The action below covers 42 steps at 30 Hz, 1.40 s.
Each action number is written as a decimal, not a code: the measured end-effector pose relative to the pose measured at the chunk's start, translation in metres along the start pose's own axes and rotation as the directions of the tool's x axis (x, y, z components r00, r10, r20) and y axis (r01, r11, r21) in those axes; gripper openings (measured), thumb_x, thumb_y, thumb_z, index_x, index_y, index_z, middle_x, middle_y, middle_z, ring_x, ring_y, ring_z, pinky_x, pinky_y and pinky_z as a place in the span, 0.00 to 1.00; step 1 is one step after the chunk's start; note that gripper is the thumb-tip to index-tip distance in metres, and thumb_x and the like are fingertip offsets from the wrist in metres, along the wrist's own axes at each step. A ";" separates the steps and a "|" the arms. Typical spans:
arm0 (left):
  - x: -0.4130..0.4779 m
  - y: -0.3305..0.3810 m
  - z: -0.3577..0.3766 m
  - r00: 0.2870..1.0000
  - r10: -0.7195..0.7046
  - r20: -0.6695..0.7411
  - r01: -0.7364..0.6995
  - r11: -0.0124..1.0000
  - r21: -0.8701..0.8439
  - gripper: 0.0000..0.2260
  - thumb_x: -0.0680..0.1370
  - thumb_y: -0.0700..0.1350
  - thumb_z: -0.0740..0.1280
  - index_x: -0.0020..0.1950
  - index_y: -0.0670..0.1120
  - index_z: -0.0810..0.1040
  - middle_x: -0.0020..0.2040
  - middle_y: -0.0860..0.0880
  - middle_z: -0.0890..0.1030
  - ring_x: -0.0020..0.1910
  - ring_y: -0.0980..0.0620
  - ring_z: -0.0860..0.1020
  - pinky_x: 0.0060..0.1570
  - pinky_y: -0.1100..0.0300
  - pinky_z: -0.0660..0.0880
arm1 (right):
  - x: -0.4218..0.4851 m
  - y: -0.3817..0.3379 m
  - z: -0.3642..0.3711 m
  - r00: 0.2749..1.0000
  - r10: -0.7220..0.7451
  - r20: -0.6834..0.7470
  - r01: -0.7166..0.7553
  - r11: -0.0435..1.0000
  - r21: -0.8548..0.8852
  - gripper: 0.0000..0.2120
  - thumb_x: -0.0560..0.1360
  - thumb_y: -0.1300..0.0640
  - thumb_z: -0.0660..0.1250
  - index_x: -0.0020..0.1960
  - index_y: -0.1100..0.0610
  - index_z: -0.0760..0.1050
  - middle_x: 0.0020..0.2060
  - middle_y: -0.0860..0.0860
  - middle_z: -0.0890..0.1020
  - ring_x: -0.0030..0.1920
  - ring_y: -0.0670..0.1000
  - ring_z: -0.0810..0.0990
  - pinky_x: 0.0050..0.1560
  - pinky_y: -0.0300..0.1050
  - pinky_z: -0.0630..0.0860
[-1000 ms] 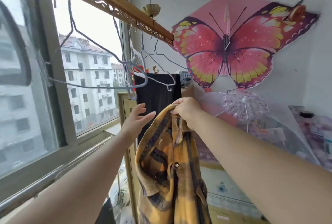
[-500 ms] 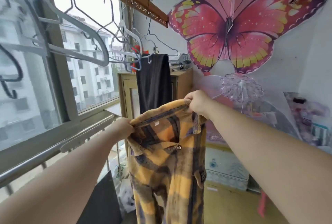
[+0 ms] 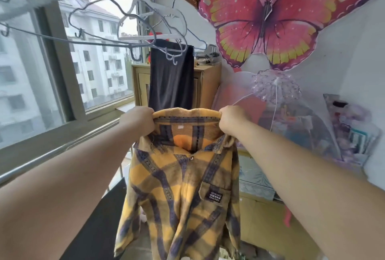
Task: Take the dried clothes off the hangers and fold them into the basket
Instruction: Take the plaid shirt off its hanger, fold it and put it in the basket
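Both hands were raised ahead and held apart, one at each end of a collar. The left hand (image 3: pixel 138 121) gripped the left end of the collar of a yellow-and-navy plaid shirt (image 3: pixel 183 186), fingers curled over the fabric. The right hand (image 3: pixel 232 120) gripped the right end the same way.

The shirt hung free between and below the hands, on no hanger, with the inside of the collar facing the wearer. Its chest pocket (image 3: pixel 214 196) sat below the right hand (dark label, lettering too small to trust).

Above and beyond the left hand, a cluster of bare wire hangers (image 3: pixel 145 36) hung beside the window (image 3: pixel 98 51). Just beyond the hands a dark garment (image 3: pixel 170 76) draped from one hanger, in front of a wooden cabinet (image 3: pixel 208 80). Above the right hand, a pink butterfly kite (image 3: pixel 270 15) was on the wall.
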<state>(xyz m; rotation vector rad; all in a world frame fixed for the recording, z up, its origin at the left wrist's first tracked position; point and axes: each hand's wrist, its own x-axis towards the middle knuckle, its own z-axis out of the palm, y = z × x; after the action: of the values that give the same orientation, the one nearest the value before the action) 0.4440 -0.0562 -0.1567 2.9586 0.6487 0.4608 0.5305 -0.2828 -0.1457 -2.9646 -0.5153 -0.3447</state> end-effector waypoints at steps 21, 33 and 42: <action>-0.025 0.053 0.023 0.908 0.083 0.410 0.139 0.865 -0.482 0.19 0.65 0.55 0.77 0.53 0.53 0.79 0.47 0.50 0.80 0.46 0.52 0.77 0.47 0.58 0.72 | -0.023 -0.017 0.043 0.939 -0.237 0.250 -0.090 0.533 0.842 0.06 0.69 0.56 0.76 0.44 0.57 0.83 0.31 0.48 0.79 0.36 0.48 0.76 0.38 0.41 0.71; -0.025 0.029 0.030 0.940 0.022 0.341 0.203 0.766 -0.610 0.14 0.66 0.54 0.77 0.49 0.56 0.78 0.43 0.53 0.80 0.44 0.52 0.78 0.48 0.56 0.74 | -0.036 0.011 0.102 0.946 -0.103 0.308 -0.174 0.640 0.748 0.15 0.73 0.66 0.68 0.36 0.54 0.65 0.35 0.51 0.69 0.37 0.50 0.67 0.40 0.45 0.66; -0.017 -0.017 0.053 0.941 -0.134 0.312 0.313 0.701 -0.641 0.13 0.71 0.55 0.73 0.53 0.54 0.79 0.47 0.47 0.80 0.50 0.45 0.78 0.50 0.51 0.77 | -0.022 0.023 0.083 0.900 -0.135 0.415 -0.178 0.755 0.631 0.03 0.71 0.63 0.65 0.45 0.57 0.75 0.41 0.54 0.76 0.44 0.54 0.73 0.40 0.43 0.68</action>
<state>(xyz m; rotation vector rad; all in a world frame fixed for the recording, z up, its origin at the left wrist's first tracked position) 0.4389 -0.0481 -0.2146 2.1428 0.6260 0.2309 0.5352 -0.2989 -0.2329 -2.3157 -0.5047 0.4526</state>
